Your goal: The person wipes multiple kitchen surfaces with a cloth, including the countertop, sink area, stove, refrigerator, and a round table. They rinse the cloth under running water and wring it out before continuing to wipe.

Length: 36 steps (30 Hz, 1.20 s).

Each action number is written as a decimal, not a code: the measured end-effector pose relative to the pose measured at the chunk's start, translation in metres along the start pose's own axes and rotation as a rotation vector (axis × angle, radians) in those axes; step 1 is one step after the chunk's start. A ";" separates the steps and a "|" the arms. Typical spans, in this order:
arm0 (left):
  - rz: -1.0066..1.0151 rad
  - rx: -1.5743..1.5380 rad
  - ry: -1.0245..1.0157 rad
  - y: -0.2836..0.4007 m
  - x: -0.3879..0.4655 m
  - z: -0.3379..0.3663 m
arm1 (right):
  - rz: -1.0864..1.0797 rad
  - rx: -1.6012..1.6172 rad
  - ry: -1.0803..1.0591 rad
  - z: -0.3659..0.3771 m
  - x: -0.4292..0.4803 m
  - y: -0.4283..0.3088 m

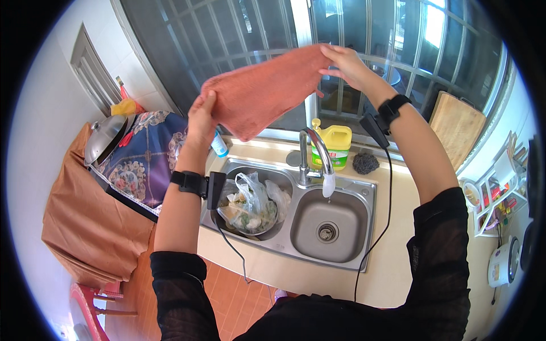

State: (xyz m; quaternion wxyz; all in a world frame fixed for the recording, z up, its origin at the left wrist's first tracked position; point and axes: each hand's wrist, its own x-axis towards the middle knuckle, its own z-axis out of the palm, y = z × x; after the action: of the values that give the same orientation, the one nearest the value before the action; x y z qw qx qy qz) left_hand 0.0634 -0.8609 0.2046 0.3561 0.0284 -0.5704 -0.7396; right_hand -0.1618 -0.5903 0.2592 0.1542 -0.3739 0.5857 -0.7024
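A reddish-orange cloth [264, 89] is stretched out in the air between my hands, in front of the barred window. My left hand [202, 115] pinches its left end, thumb on the near face. At the raised right corner, my right hand [343, 64] grips the cloth between thumb and fingers, with some lower fingers spread. Below the cloth is a steel double sink [294, 221]. Its left basin contains a clear plastic bag [249, 204] with what looks like food scraps. The chrome faucet [315, 145] points over the right basin, a drop hanging under its white nozzle.
Behind the faucet stand a yellow detergent jug [335, 143], a dark scouring pad [365, 163] and a blue-white bottle [219, 144]. A wooden cutting board [456, 123] leans at right, near a rice cooker [503, 262]. Cables hang from both wrist devices. A lidded pan [104, 140] sits left.
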 end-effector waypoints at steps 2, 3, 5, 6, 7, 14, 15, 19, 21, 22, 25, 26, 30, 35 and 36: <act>0.003 0.016 -0.165 -0.028 -0.024 -0.001 | 0.068 0.011 0.001 -0.023 -0.021 0.024; -0.106 0.127 -0.114 -0.044 -0.036 -0.002 | 0.132 0.029 0.017 -0.036 -0.035 0.039; -0.198 0.296 -0.114 -0.082 -0.071 -0.008 | 0.170 0.076 -0.013 -0.059 -0.070 0.075; -0.234 0.368 -0.125 -0.100 -0.089 -0.012 | 0.196 0.026 0.023 -0.066 -0.087 0.094; -0.283 0.407 -0.125 -0.115 -0.104 -0.014 | 0.162 -0.076 -0.014 -0.073 -0.105 0.111; -0.259 0.175 -0.108 -0.169 -0.151 -0.012 | 0.124 -0.207 0.102 -0.061 -0.173 0.168; -0.258 0.224 -0.145 -0.171 -0.153 -0.011 | 0.115 -0.170 0.078 -0.055 -0.175 0.170; -0.210 0.495 -0.366 -0.169 -0.163 -0.001 | 0.227 -0.152 -0.062 -0.045 -0.178 0.174; -0.205 0.631 -0.455 -0.163 -0.166 0.001 | 0.360 -0.225 -0.226 -0.047 -0.178 0.174; -0.220 0.677 -0.474 -0.161 -0.167 0.001 | 0.357 -0.263 -0.206 -0.049 -0.178 0.173; -0.185 0.631 -0.400 -0.157 -0.157 0.005 | 0.368 -0.331 -0.106 -0.051 -0.174 0.169; -0.221 0.626 -0.334 -0.156 -0.152 0.007 | 0.372 -0.343 -0.046 -0.049 -0.172 0.167; -0.088 0.487 -0.191 -0.158 -0.132 0.037 | 0.248 -0.181 0.073 -0.030 -0.158 0.161; -0.234 0.391 -0.143 -0.155 -0.119 0.090 | 0.161 -0.171 -0.074 -0.009 -0.137 0.156; -0.255 0.414 -0.149 -0.152 -0.118 0.096 | 0.217 -0.212 -0.089 -0.008 -0.133 0.154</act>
State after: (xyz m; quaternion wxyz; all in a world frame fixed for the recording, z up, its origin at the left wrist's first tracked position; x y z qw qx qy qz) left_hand 0.0325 -0.7013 0.0636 0.2034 0.1180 -0.7260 -0.6462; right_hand -0.1125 -0.5388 0.0686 0.2145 -0.3532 0.6862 -0.5987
